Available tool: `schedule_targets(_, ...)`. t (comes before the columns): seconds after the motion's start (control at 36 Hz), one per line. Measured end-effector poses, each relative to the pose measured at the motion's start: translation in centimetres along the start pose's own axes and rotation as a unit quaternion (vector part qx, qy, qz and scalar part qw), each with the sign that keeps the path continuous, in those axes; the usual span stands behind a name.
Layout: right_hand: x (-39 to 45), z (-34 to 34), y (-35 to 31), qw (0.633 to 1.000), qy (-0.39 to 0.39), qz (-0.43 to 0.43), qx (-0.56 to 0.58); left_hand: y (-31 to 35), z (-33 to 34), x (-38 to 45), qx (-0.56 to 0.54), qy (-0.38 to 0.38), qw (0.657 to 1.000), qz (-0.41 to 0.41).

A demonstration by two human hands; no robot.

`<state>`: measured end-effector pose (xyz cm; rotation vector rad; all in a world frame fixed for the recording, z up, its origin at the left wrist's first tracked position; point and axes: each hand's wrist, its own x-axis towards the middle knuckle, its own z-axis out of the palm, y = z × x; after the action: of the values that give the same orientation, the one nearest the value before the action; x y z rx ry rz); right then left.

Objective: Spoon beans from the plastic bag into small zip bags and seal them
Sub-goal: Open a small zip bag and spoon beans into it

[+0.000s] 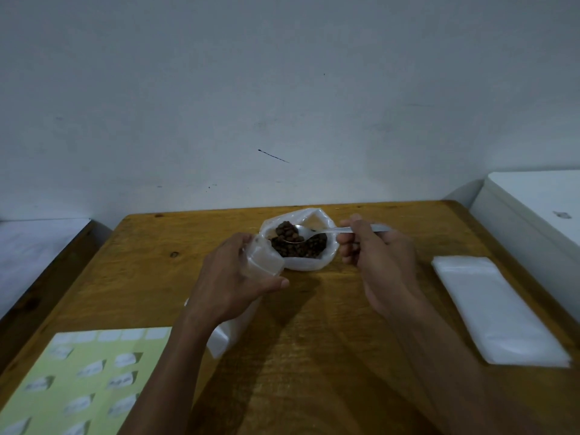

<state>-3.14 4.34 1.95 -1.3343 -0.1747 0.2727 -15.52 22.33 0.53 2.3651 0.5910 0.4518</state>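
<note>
A clear plastic bag (309, 262) lies open at the far middle of the wooden table (329, 324), holding dark brown beans (310, 246). My right hand (373, 262) grips the handle of a metal spoon (326, 231), whose bowl sits over the beans with some beans in it. My left hand (233, 277) holds a small clear zip bag (265, 257) with its mouth open, right beside the bean bag's left edge. The rest of the zip bag hangs down under my wrist.
A stack of clear zip bags (499, 312) lies at the right of the table. A pale green sheet of white labels (81, 381) covers the near left corner. A white box (539, 208) stands off the table's right edge. A wall is right behind.
</note>
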Motion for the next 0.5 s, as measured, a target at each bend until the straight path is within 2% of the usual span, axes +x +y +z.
schedule_targets(0.08, -1.4, 1.0, -0.8, 0.997, -0.046, -0.03, -0.047, 0.0, 0.0, 0.1, -0.019, 0.01, 1.0, -0.005)
schedule_targets(0.17, -2.4, 1.8, -1.0, 0.967, -0.104, -0.151, -0.175, 0.0, 0.0, 0.1, -0.055, 0.025, 0.998, -0.011)
schedule_targets(0.22, -2.8, 2.0, -1.0, 0.943, -0.127, -0.215, -0.218, 0.0, -0.1, 0.0, -0.061, 0.034, 0.998, -0.008)
schedule_targets(0.31, -2.4, 1.4, -1.1, 0.942, -0.083, -0.247, -0.211, 0.1, -0.2, 0.0, -0.072, 0.041, 0.996, -0.019)
schedule_targets(0.39, -1.4, 0.5, -0.4, 0.92, -0.027, -0.28, -0.274, -0.4, -0.4, 0.1, -0.074, 0.037, 0.996, -0.018)
schedule_targets(0.5, -0.3, -0.4, 2.1, 0.878, -0.048, -0.299, -0.371, -0.6, -0.2, 0.3, -0.073, 0.022, 0.997, -0.024)
